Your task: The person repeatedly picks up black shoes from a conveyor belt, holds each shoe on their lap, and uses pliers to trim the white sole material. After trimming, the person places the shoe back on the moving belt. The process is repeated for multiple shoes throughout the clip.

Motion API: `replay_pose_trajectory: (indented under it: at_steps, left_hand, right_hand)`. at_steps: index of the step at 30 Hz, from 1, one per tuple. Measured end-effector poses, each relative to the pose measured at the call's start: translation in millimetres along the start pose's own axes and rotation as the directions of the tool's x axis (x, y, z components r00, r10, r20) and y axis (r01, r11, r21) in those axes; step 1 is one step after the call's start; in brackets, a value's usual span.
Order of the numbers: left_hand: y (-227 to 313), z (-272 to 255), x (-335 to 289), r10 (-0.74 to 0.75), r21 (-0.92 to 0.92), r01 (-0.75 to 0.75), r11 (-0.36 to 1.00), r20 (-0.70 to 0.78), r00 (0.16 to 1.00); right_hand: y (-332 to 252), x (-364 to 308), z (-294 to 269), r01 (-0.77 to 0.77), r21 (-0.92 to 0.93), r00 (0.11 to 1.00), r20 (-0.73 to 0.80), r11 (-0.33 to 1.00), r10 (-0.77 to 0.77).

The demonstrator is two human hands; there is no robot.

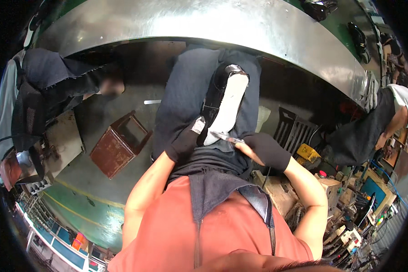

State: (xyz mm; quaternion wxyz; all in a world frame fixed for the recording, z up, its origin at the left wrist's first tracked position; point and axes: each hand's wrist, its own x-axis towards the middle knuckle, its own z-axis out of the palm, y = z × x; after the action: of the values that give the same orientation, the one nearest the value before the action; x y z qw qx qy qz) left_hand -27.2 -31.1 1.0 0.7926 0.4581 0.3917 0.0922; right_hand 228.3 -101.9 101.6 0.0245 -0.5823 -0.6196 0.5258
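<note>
Fingers of the right hand point(268, 150) are gripping a slim metal tool point(231, 139) – tip pointing left over the near end of a black shoe point(231, 97). The left hand point(186, 141) is steadying that end's left edge, its closure partly hidden – while the shoe is lying sole-up, stretching forward along the thighs point(180, 86).
</note>
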Motion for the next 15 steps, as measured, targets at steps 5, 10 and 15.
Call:
replay_pose_trajectory:
  at_steps: [5, 10, 15]
  left_hand:
    - [2.4, 6.1, 2.5, 0.046, -0.033, -0.048, 0.998, -0.04, 0.998]
    - [-30.5, 22.2, 5.8, 0.272, 0.256, -0.211, 0.943, -0.236, 0.933]
    - [-18.6, 31.3, 10.7, 0.349, 0.506, -0.189, 0.841, -0.242, 0.905]
  right_hand:
    - [-24.4, 9.5, 12.3, -0.043, -0.354, 0.997, -0.074, 0.934, 0.018]
    - [-4.1, -0.9, 36.6, 0.069, -0.58, 0.935, -0.246, 0.812, -0.255]
    - [-9.7, -14.9, 20.3, 0.124, -0.492, 0.942, -0.216, 0.862, -0.258]
